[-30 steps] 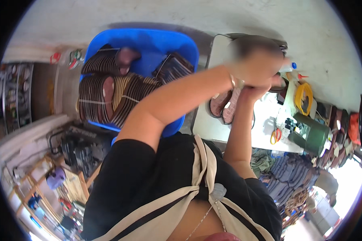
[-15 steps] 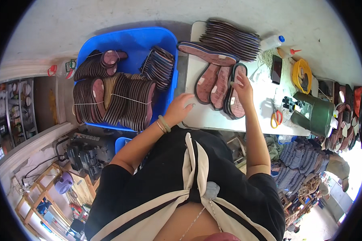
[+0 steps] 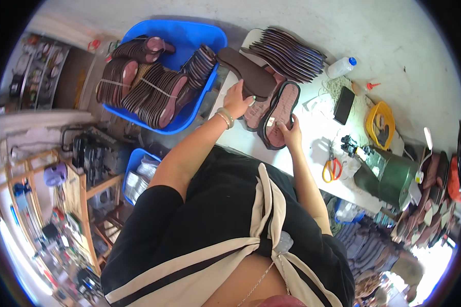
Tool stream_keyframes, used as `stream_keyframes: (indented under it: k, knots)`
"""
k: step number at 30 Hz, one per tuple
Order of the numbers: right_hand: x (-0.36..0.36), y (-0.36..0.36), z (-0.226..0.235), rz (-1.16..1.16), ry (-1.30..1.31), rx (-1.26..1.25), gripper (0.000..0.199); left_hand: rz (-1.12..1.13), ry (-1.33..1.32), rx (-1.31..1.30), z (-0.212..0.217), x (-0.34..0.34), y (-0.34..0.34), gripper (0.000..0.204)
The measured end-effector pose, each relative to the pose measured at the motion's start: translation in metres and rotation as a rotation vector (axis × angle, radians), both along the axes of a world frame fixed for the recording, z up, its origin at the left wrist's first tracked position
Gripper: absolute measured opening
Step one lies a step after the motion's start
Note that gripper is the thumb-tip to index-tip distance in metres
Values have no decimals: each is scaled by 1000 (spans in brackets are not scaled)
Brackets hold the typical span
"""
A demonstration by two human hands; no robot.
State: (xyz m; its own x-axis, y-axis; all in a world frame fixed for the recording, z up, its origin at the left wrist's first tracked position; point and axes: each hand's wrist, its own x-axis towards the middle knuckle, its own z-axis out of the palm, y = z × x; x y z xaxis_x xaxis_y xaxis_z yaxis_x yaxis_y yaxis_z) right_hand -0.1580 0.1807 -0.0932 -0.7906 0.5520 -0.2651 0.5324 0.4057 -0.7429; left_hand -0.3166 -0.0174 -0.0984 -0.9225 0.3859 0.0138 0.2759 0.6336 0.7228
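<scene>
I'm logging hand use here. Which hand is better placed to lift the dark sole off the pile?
Left, probably. The left hand already grips the dark sole by its end; the right hand rests on another sole lying on the table.

A blue tub [image 3: 210, 38] held bundled dark insoles [image 3: 148, 89]. On the white table [image 3: 312, 153] lay orange-handled scissors [image 3: 332, 168], a black phone [image 3: 343, 105], a clear bottle [image 3: 341, 67], a yellow basket [image 3: 380, 125] and a green can [image 3: 389, 174].

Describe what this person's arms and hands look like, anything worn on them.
Both forearms are bare to above the elbow, under short black sleeves. The left hand has a pale bangle-style bracelet around the wrist. The right hand shows no bracelet or glove. A cream strap with dark edging crosses the black top.
</scene>
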Motion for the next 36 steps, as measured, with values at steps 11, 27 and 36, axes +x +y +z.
stream_keyframes:
  k: [11, 27, 36]
  knots:
    - [-15, -9, 57, 493, 275, 488, 82, 169, -331, 290, 31, 52, -8, 78]
    - [-88, -9, 132, 152, 338, 18, 43, -132, -136, 296, 18, 42, -39, 61]
    - [-62, 115, 79, -161, 256, -138, 30, 19, 291, 106, 79, 4, -124, 30]
